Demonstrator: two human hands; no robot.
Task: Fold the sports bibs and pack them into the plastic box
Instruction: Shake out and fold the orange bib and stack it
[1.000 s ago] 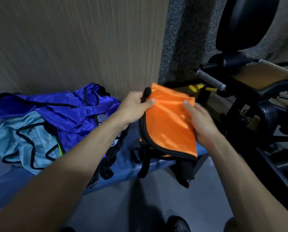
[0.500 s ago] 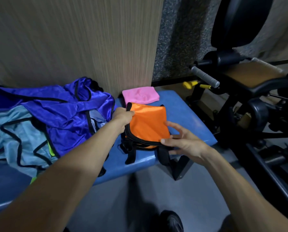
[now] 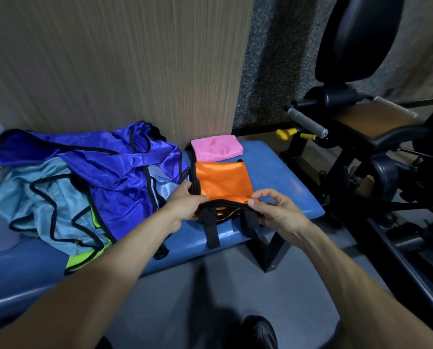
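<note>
Hands first: your left hand (image 3: pixel 185 205) has its grip curled onto the near left corner of the folded shiny orange bib with black trim (image 3: pixel 223 181), thumb lying across the black edge, while your right hand (image 3: pixel 273 210) pinches the near right corner between thumb and forefinger, the other fingers loosely bent above it. That orange bib lies flat on the padded blue tabletop (image 3: pixel 285 182), toward its right end, with two black straps (image 3: pixel 211 233) trailing from its near edge over the front of the tabletop. Just behind it, touching or nearly touching its far edge, sits a folded pink bib (image 3: pixel 216 147) against the wood-grain wall panel (image 3: pixel 124 61). To the left of your left hand a loose heap of unfolded bibs covers the tabletop: a glossy royal-blue bib with black piping (image 3: pixel 109 167) on top, a pale blue-grey bib (image 3: pixel 44 197) under it, and a neon yellow-green bib (image 3: pixel 84 258) peeking out at the near edge. A black gym machine with a padded seat (image 3: pixel 376 127) stands to the right, well apart from the bibs. The toe of a dark shoe (image 3: pixel 259 331) shows on the grey floor below
</note>
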